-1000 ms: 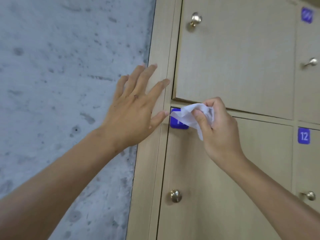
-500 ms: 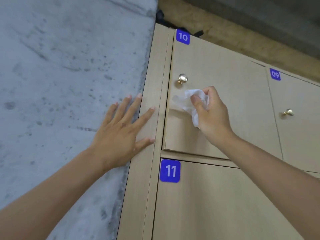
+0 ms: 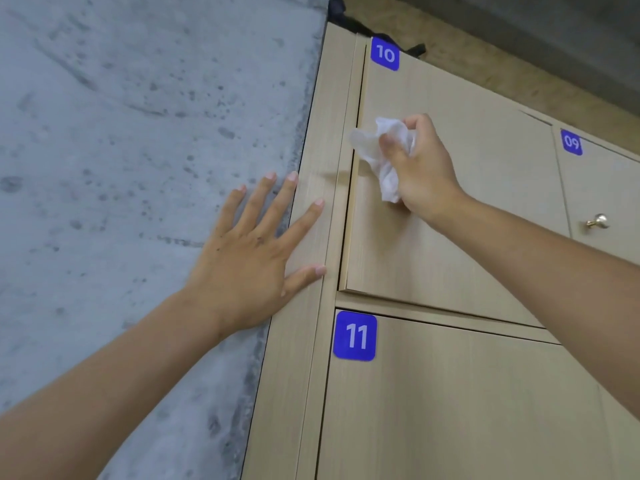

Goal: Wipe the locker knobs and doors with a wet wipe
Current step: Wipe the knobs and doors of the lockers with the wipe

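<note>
Right hand (image 3: 424, 171) clutched the wet wipe (image 3: 384, 150) against door 10 (image 3: 450, 209), upper centre; left hand (image 3: 249, 258) splayed, empty. Doors 11 (image 3: 467, 410) and 09 (image 3: 602, 188) seemingly remained.

Door 10 (image 3: 450, 220) above door 11 (image 3: 467, 410) — wall (image 3: 138, 168) left.

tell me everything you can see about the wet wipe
The wet wipe is a thin white sheet, crumpled into a loose wad with creased folds. The right hand grips it, thumb across its front. One end sticks out up and left over the door edge; a tail hangs below the thumb. It is held against the left side of the locker 10 door, where that door's knob is hidden.
</note>
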A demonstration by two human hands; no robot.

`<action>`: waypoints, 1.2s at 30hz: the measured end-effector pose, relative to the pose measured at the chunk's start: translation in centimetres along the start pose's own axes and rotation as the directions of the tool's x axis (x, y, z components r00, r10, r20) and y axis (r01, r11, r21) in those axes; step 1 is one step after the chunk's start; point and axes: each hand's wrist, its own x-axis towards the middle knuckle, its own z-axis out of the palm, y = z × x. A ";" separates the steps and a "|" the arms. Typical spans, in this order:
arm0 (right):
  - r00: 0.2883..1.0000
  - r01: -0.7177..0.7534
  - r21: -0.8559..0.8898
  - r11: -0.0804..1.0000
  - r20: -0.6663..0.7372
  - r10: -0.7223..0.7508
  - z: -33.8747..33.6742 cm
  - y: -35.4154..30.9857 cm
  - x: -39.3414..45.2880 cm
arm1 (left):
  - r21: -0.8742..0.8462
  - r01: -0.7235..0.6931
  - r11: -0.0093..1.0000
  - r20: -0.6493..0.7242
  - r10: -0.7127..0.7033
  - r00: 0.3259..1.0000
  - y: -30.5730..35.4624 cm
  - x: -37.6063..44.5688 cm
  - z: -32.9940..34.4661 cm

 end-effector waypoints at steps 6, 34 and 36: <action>0.982 -0.136 0.022 0.990 0.132 0.132 -0.1 -0.3 1.7 | -0.014 -0.008 1.000 -0.015 0.008 1.000 -0.1 0.0 0.2; 0.890 -0.447 0.147 0.882 0.169 0.423 -0.1 -2.4 2.1 | -0.023 -0.015 1.000 -0.024 0.014 1.000 -0.2 -0.1 0.2; 0.887 -0.458 0.147 0.877 0.143 0.439 0.2 -2.3 2.5 | -0.028 -0.014 0.999 -0.024 0.014 1.000 -0.2 -0.1 0.2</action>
